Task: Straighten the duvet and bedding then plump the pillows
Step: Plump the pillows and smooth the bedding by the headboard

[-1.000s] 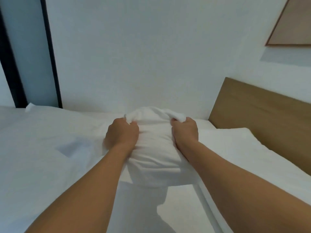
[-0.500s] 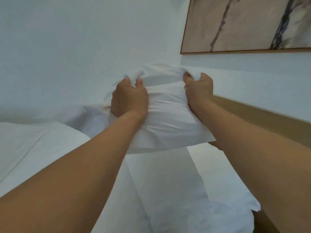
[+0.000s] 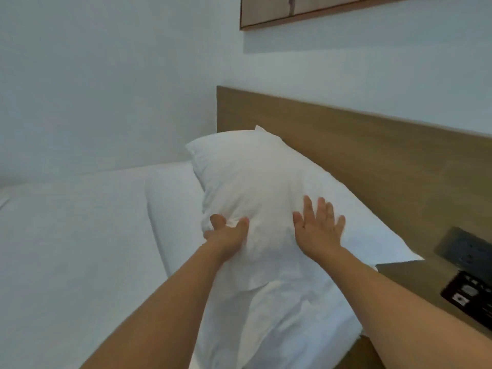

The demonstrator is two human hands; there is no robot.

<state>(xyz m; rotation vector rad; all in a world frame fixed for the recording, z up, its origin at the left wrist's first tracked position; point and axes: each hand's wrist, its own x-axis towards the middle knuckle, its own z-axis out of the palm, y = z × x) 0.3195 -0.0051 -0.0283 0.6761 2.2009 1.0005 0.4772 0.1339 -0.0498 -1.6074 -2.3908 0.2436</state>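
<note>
While against headboard (image 3: 346, 155), pillow (image 3: 255, 182) under both hands.

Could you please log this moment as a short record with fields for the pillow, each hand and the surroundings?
pillow: white pillow propped against the wooden headboard
left hand: left hand at the pillow's left side, fingers pressing into the fabric
right hand: right hand flat on the pillow, fingers spread
bedding: white duvet lies left of the pillow
wall: framed picture above the headboard
</note>
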